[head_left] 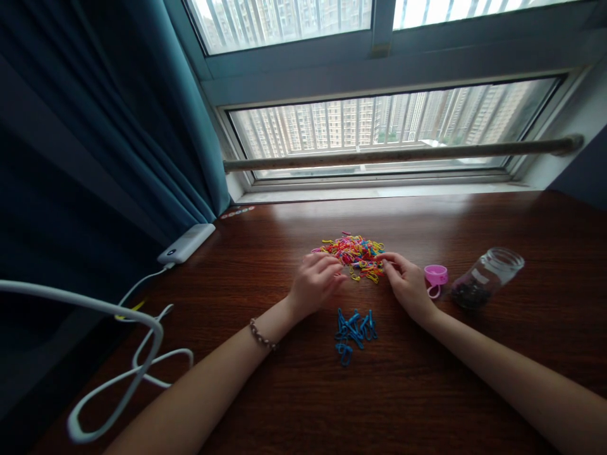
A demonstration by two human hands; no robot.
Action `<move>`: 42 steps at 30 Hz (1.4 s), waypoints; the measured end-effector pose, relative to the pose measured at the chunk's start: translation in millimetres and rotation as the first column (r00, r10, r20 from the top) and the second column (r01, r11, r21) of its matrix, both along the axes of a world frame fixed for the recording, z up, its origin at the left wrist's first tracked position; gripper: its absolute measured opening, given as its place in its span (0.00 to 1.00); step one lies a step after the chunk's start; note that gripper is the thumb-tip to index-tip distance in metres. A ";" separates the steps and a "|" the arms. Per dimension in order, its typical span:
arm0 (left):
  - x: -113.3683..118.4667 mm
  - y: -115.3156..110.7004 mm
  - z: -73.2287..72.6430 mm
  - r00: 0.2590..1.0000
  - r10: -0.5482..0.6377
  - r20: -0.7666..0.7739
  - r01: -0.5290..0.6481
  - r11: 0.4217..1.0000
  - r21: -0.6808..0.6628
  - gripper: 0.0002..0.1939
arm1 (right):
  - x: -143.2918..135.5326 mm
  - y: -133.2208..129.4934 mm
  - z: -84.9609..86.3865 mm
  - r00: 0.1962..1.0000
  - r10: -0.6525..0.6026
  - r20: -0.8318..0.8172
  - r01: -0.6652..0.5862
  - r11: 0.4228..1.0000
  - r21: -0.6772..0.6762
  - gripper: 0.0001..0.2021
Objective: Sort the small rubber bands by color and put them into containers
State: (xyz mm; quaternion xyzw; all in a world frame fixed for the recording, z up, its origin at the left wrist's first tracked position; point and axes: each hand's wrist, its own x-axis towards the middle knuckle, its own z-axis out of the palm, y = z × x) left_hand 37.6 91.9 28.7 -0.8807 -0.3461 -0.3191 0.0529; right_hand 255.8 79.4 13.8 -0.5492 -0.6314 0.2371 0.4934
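Note:
A heap of small plastic safety-pin-shaped markers [353, 249] in pink, yellow, orange and other colours lies on the brown table. My left hand [315, 281] is at its left edge, fingers loosely curled and slightly apart; a bit of red shows by the thumb. At the heap's right edge, my right hand [405, 281] has thumb and index finger brought together at the tips. Whatever is between them is too small to make out. Nearer to me, between my forearms, sits a separate group of blue markers [353, 330].
Right of my right hand are a pink cap with a ring [435, 275] and a tilted glass jar [493, 272] with dark contents. A white power bank [187, 243] and white cable [156, 341] lie at left, beside a blue curtain [190, 126]. A window stands behind the table [284, 411].

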 end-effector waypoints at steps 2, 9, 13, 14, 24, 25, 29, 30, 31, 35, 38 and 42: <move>-6.6 11.9 -4.0 0.979 0.203 0.020 -0.200 0.976 -0.080 0.12 | 1.8 4.0 -4.5 0.998 -0.016 0.058 0.015 1.000 0.015 0.12; -10.1 23.6 -11.7 0.971 0.237 -0.027 -0.234 0.926 -0.296 0.16 | 4.5 14.3 -15.8 0.975 0.004 0.221 -0.029 0.993 0.112 0.14; -8.9 22.3 -10.3 0.978 0.209 -0.026 -0.207 0.928 -0.310 0.16 | 2.5 15.9 -21.1 0.950 0.039 0.309 -0.074 0.992 0.103 0.17; -8.7 22.3 -10.2 0.978 0.207 -0.018 -0.202 0.928 -0.312 0.15 | 2.2 16.4 -23.0 0.944 0.048 0.327 -0.085 0.992 0.097 0.17; -7.6 24.0 -11.3 0.988 0.157 -0.014 -0.153 0.932 -0.329 0.15 | 4.1 17.3 -23.3 0.943 0.095 0.318 -0.127 0.989 0.081 0.16; -7.8 24.0 -10.9 0.987 0.158 -0.009 -0.152 0.932 -0.328 0.14 | 4.0 16.5 -21.7 0.949 0.092 0.303 -0.122 0.989 0.084 0.16; -9.3 25.3 -11.5 0.980 0.173 0.101 -0.134 0.940 -0.313 0.13 | 3.2 12.5 -15.4 0.973 0.060 0.223 -0.085 0.991 0.105 0.15; -9.8 25.8 -12.2 0.973 0.180 0.144 -0.129 0.944 -0.305 0.12 | 3.1 11.6 -14.1 0.978 0.055 0.202 -0.078 0.991 0.107 0.15; -10.3 26.3 -12.9 0.965 0.187 0.187 -0.126 0.947 -0.296 0.11 | 3.0 10.9 -13.0 0.981 0.056 0.184 -0.077 0.991 0.106 0.15; -11.5 26.5 -14.1 0.931 0.217 0.293 -0.139 0.955 -0.263 0.07 | 3.5 9.4 -9.8 0.989 0.081 0.120 -0.092 0.992 0.085 0.16; -12.0 25.9 -13.6 0.915 0.243 0.321 -0.167 0.955 -0.245 0.07 | 4.5 9.1 -8.5 0.993 0.086 0.083 -0.093 0.992 0.082 0.15; -12.9 25.7 -13.1 0.905 0.248 0.347 -0.170 0.956 -0.240 0.04 | 5.5 7.7 -6.4 0.999 0.037 0.036 -0.040 0.995 0.096 0.14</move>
